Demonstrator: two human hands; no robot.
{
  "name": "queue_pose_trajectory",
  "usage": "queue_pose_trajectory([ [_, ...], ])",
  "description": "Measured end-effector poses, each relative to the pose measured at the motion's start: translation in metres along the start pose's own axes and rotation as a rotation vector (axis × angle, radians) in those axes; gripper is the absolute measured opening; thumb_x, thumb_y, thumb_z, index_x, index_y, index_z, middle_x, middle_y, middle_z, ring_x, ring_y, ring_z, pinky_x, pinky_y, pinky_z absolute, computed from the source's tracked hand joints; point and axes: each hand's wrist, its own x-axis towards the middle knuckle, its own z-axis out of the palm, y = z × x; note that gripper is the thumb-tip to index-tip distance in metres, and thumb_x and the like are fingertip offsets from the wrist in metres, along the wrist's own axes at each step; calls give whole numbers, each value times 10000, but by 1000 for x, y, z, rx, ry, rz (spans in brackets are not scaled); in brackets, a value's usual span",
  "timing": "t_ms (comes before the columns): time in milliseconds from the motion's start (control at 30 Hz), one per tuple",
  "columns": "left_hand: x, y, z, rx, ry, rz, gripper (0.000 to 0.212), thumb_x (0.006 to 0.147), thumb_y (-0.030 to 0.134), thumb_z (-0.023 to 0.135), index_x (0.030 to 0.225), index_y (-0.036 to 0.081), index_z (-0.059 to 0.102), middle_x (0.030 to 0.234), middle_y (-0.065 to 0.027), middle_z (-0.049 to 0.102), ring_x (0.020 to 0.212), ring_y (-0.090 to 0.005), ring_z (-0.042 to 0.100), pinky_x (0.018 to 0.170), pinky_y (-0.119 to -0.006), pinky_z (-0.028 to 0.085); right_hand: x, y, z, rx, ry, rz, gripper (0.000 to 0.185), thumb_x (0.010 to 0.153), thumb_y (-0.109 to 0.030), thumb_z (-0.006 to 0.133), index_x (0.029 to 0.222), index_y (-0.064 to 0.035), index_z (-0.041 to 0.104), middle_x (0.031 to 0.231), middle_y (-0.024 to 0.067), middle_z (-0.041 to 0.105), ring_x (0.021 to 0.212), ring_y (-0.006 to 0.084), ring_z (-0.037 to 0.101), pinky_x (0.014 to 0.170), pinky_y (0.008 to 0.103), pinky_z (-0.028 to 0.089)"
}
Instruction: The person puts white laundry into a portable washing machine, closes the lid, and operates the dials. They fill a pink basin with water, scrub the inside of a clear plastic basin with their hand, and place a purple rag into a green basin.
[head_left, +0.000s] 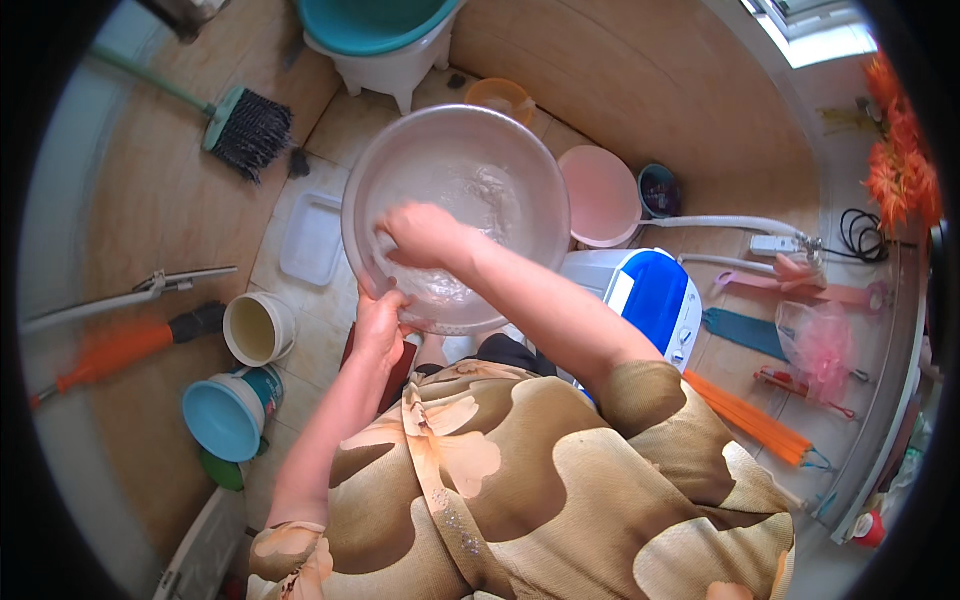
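A large pale, round basin (551, 202) is in front of me, tilted a little, with clear rippling water (480, 187) in it. My left hand (381, 322) grips its near-left rim, the thumb on the inner side. Inside the basin, on its left side, is my right hand (421, 234), blurred and with curled fingers close to the wall and the water. Whether those fingers hold anything is hidden by the hand and the blur.
A blue-and-white machine with knobs (654, 300) stands close on the right. A pink basin (600, 196), white tray (311, 238), white bucket (259, 328) and light-blue basin (221, 420) surround me. A teal tub (375, 30) sits on a white stool (409, 67).
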Motion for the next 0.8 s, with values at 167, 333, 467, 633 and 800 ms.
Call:
queue_pose_trajectory([
  [167,-5,-9,7,53,-52,8,692,713,-57,457,1345,153,270,1216,-115,426,1016,-308,554,502,-369,599,7,76,-87,125,165,577,213,792,-194,537,857,-57,686,888,134,674,818,289,641,734,400,518],
  [333,5,-9,22,53,-43,34,739,671,-74,478,1343,163,280,1188,-110,376,931,-336,553,473,-383,599,-104,117,-26,63,214,940,342,774,-247,593,1050,-45,606,1036,181,648,987,340,612,860,415,483],
  [467,5,-8,36,0,-33,-31,732,685,-76,473,1344,179,281,1164,-94,402,936,-317,555,475,-386,599,-121,112,71,211,24,860,363,748,-294,655,999,-35,620,971,211,655,967,309,629,835,398,487],
  [633,3,-8,47,60,-109,-41,715,709,-73,463,1347,189,273,1158,-93,427,938,-286,561,535,-402,611,-37,47,42,431,47,490,301,732,-274,625,933,-54,663,890,188,667,860,337,643,766,396,506],
  [800,6,-24,35,56,-96,2,712,691,-66,471,1333,180,285,1198,-99,403,918,-278,555,535,-392,610,-6,95,-72,291,319,640,260,771,-185,550,971,-79,678,981,129,675,924,284,635,802,386,496],
])
